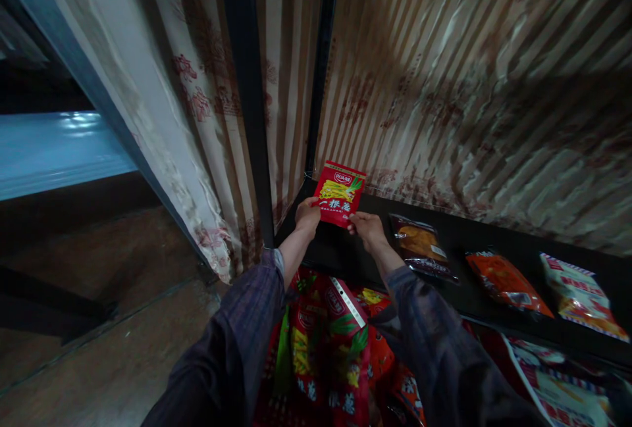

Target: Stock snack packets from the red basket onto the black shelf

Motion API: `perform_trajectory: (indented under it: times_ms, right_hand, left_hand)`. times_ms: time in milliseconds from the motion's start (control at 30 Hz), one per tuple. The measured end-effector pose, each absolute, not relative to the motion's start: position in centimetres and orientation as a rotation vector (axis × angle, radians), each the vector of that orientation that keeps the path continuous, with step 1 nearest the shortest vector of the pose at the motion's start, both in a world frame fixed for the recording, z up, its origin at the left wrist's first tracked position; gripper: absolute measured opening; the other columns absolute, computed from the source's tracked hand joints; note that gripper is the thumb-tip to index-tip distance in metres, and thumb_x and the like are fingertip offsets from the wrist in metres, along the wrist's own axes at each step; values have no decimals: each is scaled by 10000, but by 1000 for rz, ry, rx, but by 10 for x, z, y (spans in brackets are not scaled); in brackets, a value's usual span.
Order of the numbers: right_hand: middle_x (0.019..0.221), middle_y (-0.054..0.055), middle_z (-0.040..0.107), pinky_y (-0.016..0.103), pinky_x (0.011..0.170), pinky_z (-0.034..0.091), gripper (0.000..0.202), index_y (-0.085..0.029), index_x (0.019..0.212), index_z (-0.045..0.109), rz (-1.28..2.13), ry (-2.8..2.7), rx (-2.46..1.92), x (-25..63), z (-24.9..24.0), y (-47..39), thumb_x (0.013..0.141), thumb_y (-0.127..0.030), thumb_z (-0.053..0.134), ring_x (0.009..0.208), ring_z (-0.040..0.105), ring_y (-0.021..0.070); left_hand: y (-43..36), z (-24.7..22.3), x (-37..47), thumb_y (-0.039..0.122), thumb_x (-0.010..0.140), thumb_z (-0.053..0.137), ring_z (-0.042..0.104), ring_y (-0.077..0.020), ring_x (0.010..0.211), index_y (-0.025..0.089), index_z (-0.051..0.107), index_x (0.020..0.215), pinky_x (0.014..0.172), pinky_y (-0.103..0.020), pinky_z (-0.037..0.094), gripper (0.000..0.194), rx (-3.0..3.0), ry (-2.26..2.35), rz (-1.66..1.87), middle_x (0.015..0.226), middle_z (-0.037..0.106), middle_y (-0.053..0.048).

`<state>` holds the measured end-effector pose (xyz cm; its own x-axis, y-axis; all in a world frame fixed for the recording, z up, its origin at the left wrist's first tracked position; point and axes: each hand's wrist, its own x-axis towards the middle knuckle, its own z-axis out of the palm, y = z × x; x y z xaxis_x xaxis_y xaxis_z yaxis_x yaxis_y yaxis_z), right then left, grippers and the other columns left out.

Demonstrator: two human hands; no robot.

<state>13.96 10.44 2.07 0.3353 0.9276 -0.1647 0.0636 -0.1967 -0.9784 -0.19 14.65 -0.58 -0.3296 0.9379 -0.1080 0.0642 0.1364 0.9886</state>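
A red snack bag [340,193] with yellow sticks and green onion printed on it is held over the left end of a black shelf [336,249]. My left hand [308,215] grips its lower left edge. At the lower right corner, my right hand [366,228] pinches the same bag between thumb and fingers. The bag's printed front faces me, tilted slightly. To the right of my right hand, a clear and dark snack packet [422,246] lies flat on the shelf.
Further right on the shelf are an orange packet [506,282] and a white-and-red packet [582,295]. Several red snack bags [320,348] are piled below the shelf edge. Printed curtains [419,85] hang behind, and a dark upright post [249,98] stands at left.
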Motion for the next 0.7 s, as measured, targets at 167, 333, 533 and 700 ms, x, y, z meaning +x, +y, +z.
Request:
perform_trajectory:
  times_ms: [167,333,533,700]
  right_hand:
    - [362,-61,535,156,388,417,220,-152,647,654,1009,-960,-1622,133,13,136,842,-88,574,311,484,72]
    - [397,-47,567,156,389,427,136,-131,766,682,968,-980,-1668,127,8,156,855,-81,591,342,538,85]
    - [398,-42,566,162,387,436,112,-125,778,678,936,-998,-1712,125,9,165,850,-76,607,343,547,92]
    - [402,-50,550,163,402,446,139,-133,739,664,931,-1014,-1754,121,10,166,849,-70,608,361,544,86]
  left_hand:
    - [167,-12,-5,128,699,677,701,-182,869,219,712,1029,811,-274,533,343,1040,1663,1264,954,753,-15]
    - [183,-12,-9,112,696,678,701,-174,897,211,717,1009,821,-257,528,331,1088,1758,1239,974,752,-23]
    - [188,-10,-9,113,722,658,693,-180,974,223,725,1042,864,-255,516,345,1157,1863,1177,1050,747,-34]
    - [184,-3,-10,98,757,616,683,-197,1028,211,728,1093,892,-258,506,372,1222,1936,1109,1123,731,-65]
